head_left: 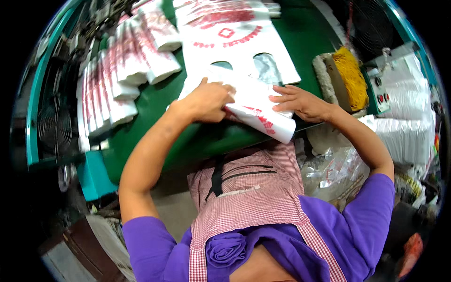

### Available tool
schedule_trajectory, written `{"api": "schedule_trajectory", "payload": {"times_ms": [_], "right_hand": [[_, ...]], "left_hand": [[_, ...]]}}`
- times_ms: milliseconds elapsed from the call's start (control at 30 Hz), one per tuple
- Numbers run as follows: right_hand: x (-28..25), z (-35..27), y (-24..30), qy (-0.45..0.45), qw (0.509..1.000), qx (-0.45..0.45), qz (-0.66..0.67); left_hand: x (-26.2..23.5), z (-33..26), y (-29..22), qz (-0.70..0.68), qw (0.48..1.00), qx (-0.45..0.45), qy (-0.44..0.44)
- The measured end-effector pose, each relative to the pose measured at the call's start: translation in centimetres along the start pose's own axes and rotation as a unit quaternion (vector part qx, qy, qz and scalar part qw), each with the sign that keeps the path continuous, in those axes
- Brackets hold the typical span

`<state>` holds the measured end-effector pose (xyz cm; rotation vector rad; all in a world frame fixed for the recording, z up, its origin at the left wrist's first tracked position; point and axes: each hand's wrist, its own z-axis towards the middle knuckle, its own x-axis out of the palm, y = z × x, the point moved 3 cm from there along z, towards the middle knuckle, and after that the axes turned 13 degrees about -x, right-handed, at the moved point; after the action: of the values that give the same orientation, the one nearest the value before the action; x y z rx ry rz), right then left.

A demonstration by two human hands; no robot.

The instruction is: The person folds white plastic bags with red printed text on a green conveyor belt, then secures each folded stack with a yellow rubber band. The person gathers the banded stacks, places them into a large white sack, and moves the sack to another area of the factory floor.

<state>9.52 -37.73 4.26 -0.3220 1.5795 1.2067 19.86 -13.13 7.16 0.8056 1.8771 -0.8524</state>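
Observation:
A stack of white plastic bags (pixel 268 37) with red print and cut-out handle holes lies on the green table in front of me. Its near end is folded over into a loose roll (pixel 279 126) at the table's front edge. My left hand (pixel 206 101) has its fingers curled on the left part of the fold, gripping the plastic; the fingertips are partly hidden. On the right side of the fold, my right hand (pixel 303 102) rests with its fingers stretched out and apart, touching the plastic.
Several folded bundles of red-printed white bags (pixel 127 56) lie overlapping on the left. To the right stands a box of yellow ties or bands (pixel 351 77), near a control panel with knobs (pixel 381 91). Beyond it are stacked white bags (pixel 404 136). The green table (pixel 150 127) has a near edge before my apron.

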Motion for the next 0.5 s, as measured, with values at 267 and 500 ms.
{"api": "schedule_trajectory", "payload": {"times_ms": [267,500], "right_hand": [[3.0,1.0,8.1,-0.020,0.981,0.101,-0.165],[0.6,1.1,0.0,-0.221,0.931,0.285,0.049]], "left_hand": [[2.4,-4.8,-5.8,-0.043,0.997,0.057,0.003],[2.6,-0.6,1.9,-0.039,0.965,-0.204,-0.159]]}}
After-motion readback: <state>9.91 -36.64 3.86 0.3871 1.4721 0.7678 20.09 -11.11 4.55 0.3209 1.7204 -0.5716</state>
